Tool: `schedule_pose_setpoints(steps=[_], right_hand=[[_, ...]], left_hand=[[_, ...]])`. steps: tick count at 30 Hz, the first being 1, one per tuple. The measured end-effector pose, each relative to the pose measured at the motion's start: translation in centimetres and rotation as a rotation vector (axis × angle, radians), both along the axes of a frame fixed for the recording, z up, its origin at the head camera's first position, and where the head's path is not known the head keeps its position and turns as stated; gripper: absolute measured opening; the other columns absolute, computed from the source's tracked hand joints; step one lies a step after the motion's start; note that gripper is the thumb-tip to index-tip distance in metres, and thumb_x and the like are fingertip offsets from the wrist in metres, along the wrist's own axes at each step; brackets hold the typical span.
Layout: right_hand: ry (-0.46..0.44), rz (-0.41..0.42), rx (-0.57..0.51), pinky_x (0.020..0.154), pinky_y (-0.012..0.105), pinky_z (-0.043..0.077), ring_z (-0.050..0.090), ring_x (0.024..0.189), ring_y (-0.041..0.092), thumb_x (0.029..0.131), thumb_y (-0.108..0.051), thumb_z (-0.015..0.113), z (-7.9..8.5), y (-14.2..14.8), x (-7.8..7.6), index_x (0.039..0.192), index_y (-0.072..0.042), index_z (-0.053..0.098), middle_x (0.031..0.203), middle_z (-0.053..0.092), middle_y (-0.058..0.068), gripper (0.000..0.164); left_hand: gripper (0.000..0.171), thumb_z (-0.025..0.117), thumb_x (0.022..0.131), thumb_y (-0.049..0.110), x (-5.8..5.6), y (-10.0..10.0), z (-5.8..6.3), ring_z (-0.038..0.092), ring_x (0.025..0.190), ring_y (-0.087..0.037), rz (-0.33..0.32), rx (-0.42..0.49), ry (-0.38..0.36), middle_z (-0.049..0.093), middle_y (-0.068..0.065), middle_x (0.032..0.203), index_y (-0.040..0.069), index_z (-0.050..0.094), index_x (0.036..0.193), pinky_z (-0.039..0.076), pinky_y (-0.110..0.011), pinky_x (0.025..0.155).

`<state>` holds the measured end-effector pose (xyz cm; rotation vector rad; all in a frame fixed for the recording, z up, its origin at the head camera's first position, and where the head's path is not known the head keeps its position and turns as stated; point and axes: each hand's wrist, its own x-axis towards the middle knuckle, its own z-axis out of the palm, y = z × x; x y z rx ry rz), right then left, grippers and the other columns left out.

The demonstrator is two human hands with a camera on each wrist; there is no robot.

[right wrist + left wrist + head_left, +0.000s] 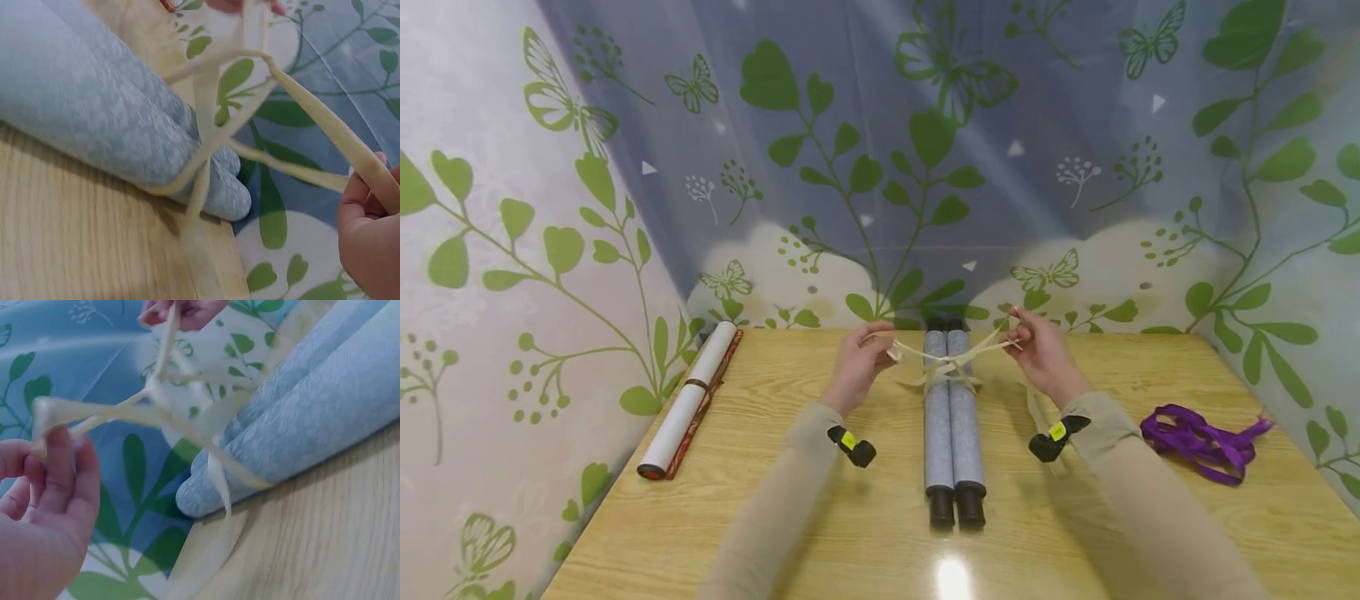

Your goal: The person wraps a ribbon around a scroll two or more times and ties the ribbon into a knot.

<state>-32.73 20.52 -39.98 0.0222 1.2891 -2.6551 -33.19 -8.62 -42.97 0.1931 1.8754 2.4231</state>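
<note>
Two grey-blue patterned scrolls (938,442) lie side by side on the wood-grain table (857,542), lengthwise in front of me, dark end knobs (942,510) toward me. A cream ribbon (325,119) passes around the pair in their far half and crosses above them.

My left hand (859,365) pinches one part of the ribbon between thumb and fingers, left of the scrolls and raised off the table. My right hand (1043,354) pinches another part on the right, also raised; the ribbon stretches between the two hands — strands meeting over the scrolls. Loose ribbon also hangs down beside the pair.

Left side of table: a rolled white scroll (688,408) with red edging, held by a brown band (697,383), set at a slant. Right side: a loosely heaped purple ribbon (1232,454), well apart from the pair. Backdrop: curtain (865,75) printed with green leaves and butterflies. Small black camera on each wrist — beige sleeves on both arms.
</note>
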Motion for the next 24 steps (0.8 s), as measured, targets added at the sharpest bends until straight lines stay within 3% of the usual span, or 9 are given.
schedule_pose_setpoints(steps=[5, 11, 14, 16, 18, 21, 24], right_hand=[[0.025, -0.018, 0.026, 0.074, 0.027, 0.046, 0.051, 0.064, 0.012, 0.105, -0.024, 0.045, 0.1, 1.4, 0.1, 0.100, -0.012, 0.060, 0.049, 0.043, -0.005, 0.020], [0.040, -0.018, 0.026, 0.071, 0.026, 0.047, 0.053, 0.064, 0.013, 0.104, -0.023, 0.048, 0.4, 2.0, 0.2, 0.097, -0.011, 0.063, 0.050, 0.047, -0.004, 0.021], [0.055, -0.009, 0.031, 0.074, 0.026, 0.046, 0.054, 0.067, 0.013, 0.105, -0.024, 0.045, 0.7, 2.4, 0.4, 0.102, -0.012, 0.060, 0.052, 0.048, -0.004, 0.020], [0.057, -0.015, 0.031, 0.076, 0.026, 0.046, 0.055, 0.069, 0.012, 0.105, -0.024, 0.044, 0.8, 2.7, 0.5, 0.105, -0.012, 0.059, 0.053, 0.050, -0.004, 0.019], [0.051, -0.027, 0.019, 0.077, 0.027, 0.046, 0.055, 0.070, 0.012, 0.105, -0.023, 0.044, 1.0, 3.2, 0.6, 0.106, -0.013, 0.058, 0.055, 0.051, -0.004, 0.018], [0.046, -0.039, 0.004, 0.077, 0.027, 0.047, 0.055, 0.071, 0.011, 0.105, -0.023, 0.045, 1.2, 4.0, 0.6, 0.106, -0.014, 0.058, 0.057, 0.053, -0.003, 0.016], [0.050, -0.046, -0.004, 0.076, 0.026, 0.047, 0.054, 0.070, 0.011, 0.104, -0.024, 0.045, 1.3, 5.0, 0.8, 0.107, -0.015, 0.057, 0.059, 0.054, -0.004, 0.016]], left_hand=[[0.024, 0.057, 0.099, 0.010, 0.2, -1.5, 0.5, 0.039, 0.048, -0.004, -0.086, -0.002, -0.036, 0.049, 0.001, 0.077, 0.006, 0.059, 0.123, 0.049, -0.021, 0.056], [0.031, 0.058, 0.099, 0.016, 0.9, -2.8, 1.1, 0.030, 0.040, -0.001, -0.336, -0.014, -0.090, 0.051, -0.001, 0.090, 0.007, 0.056, 0.129, 0.038, -0.020, 0.050], [0.035, 0.056, 0.101, 0.021, 1.1, -3.7, 1.5, 0.030, 0.038, -0.001, -0.413, -0.024, -0.056, 0.054, -0.001, 0.091, 0.008, 0.053, 0.133, 0.037, -0.022, 0.050], [0.036, 0.057, 0.101, 0.023, 1.1, -4.3, 1.6, 0.028, 0.039, -0.003, -0.410, -0.077, -0.008, 0.055, -0.001, 0.091, 0.009, 0.052, 0.134, 0.034, -0.023, 0.049], [0.036, 0.060, 0.099, 0.024, 1.0, -5.0, 1.8, 0.026, 0.042, -0.005, -0.368, -0.208, 0.061, 0.056, -0.001, 0.095, 0.012, 0.054, 0.133, 0.030, -0.026, 0.049], [0.036, 0.069, 0.093, 0.025, 0.6, -6.0, 2.0, 0.040, 0.056, -0.009, -0.276, -0.551, 0.208, 0.059, -0.002, 0.099, 0.018, 0.060, 0.127, 0.036, -0.027, 0.056], [0.032, 0.072, 0.090, 0.021, 0.4, -6.9, 2.4, 0.054, 0.080, -0.016, -0.197, -0.880, 0.342, 0.063, -0.005, 0.100, 0.017, 0.064, 0.121, 0.047, -0.033, 0.070]])
